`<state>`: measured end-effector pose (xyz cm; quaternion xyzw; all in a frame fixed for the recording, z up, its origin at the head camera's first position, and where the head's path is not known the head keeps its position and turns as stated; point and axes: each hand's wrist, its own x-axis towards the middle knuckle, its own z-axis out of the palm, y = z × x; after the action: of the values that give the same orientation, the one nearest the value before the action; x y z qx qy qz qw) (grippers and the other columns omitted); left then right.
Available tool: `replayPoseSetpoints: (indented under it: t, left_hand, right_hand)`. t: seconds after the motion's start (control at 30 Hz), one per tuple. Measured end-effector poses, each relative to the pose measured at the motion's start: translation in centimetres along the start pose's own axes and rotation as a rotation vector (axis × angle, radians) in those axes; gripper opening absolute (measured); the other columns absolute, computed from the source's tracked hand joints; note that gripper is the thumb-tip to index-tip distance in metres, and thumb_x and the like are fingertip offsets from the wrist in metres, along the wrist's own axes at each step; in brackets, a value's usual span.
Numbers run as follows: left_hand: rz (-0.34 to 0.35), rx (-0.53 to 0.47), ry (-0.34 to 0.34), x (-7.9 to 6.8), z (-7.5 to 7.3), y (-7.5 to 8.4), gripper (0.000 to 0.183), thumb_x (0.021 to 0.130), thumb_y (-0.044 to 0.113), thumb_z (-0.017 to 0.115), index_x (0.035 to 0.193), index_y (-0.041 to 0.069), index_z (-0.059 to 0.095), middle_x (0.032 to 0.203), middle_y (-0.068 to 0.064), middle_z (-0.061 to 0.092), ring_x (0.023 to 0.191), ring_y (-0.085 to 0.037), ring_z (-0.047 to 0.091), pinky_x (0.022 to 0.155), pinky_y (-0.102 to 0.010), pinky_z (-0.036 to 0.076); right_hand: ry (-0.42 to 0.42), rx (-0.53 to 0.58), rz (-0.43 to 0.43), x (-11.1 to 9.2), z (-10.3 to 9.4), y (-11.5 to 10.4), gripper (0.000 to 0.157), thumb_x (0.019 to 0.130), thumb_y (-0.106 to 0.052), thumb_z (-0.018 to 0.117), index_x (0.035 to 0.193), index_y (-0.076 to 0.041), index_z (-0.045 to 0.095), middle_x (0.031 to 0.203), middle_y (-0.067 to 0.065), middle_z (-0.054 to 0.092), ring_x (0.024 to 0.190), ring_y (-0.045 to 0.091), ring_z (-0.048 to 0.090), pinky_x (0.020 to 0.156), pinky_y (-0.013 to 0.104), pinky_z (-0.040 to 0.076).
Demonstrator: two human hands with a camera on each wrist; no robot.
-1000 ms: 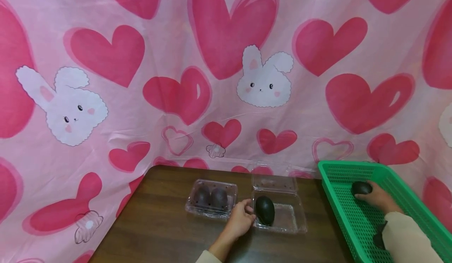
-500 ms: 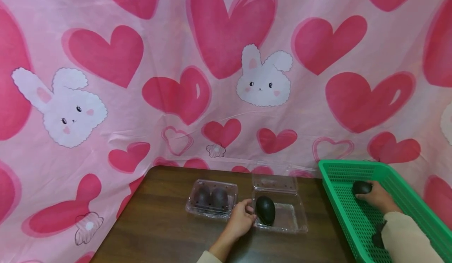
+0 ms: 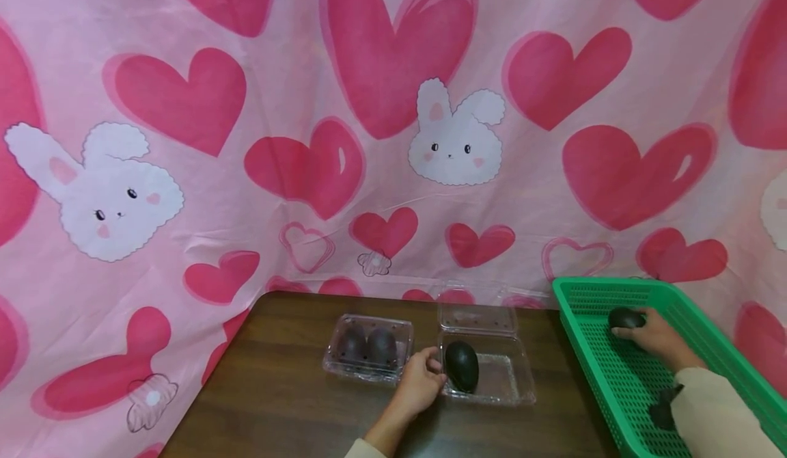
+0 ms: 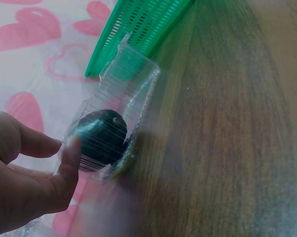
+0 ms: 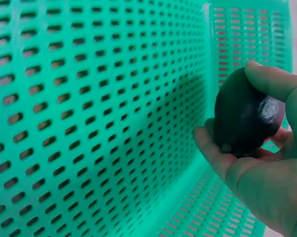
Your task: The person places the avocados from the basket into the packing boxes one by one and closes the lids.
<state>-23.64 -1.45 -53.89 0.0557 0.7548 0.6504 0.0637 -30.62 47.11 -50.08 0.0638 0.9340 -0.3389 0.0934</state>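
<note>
My right hand (image 3: 660,338) grips a dark avocado (image 3: 626,318) inside the green plastic basket (image 3: 584,369). In the right wrist view, fingers and thumb wrap round that avocado (image 5: 244,113), above the perforated basket floor. My left hand (image 3: 419,381) pinches the left edge of an open clear plastic clamshell box (image 3: 498,379). One avocado (image 3: 462,367) lies in the left half of this box, and its lid (image 3: 476,318) stands folded back. The left wrist view shows thumb and forefinger at the box wall, beside the avocado (image 4: 103,137).
Left of my left hand sits a closed clear clamshell box (image 3: 369,347) with two avocados inside. Another dark avocado (image 3: 663,410) lies in the basket, partly hidden by my right sleeve. A pink heart-patterned cloth (image 3: 381,171) hangs behind the wooden table (image 3: 270,389).
My right hand and its avocado have shifted slightly up and to the left within the basket. The left hand keeps its place at the open box.
</note>
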Motion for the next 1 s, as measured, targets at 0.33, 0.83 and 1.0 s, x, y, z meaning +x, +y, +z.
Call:
replayPoseSetpoints:
  t: [0.33,0.83,1.0]
  left_hand:
    - [-0.005,0.005,0.005,0.0,0.1,-0.1,0.054,0.083,-0.017,0.065,0.136,-0.014,0.054,0.094,-0.010,0.062,0.066,-0.011,0.062,0.057,-0.027,0.060]
    - [-0.007,-0.005,0.000,0.1,0.0,-0.3,0.054,0.083,-0.017,0.064,0.136,-0.014,0.053,0.095,-0.011,0.063,0.064,-0.012,0.062,0.057,-0.032,0.061]
    - [-0.014,-0.006,0.003,0.2,0.0,-0.2,0.054,0.083,-0.017,0.065,0.136,-0.014,0.054,0.095,-0.012,0.063,0.063,-0.012,0.061,0.058,-0.034,0.062]
  right_hand:
    - [0.067,-0.023,-0.086,-0.9,-0.4,-2.6,0.098,0.102,-0.044,0.060,0.149,0.023,0.007,0.141,0.051,0.022,0.120,0.066,0.037,0.088,0.070,0.050]
    - [0.106,-0.027,-0.140,-3.4,-1.3,-6.8,0.099,0.099,-0.048,0.065,0.150,0.017,0.011,0.137,0.047,0.031,0.114,0.061,0.044,0.080,0.062,0.057]
    - [0.113,-0.048,-0.157,-4.3,-1.1,-8.2,0.102,0.096,-0.050,0.067,0.150,0.016,0.013,0.137,0.046,0.033,0.113,0.061,0.046,0.079,0.062,0.058]
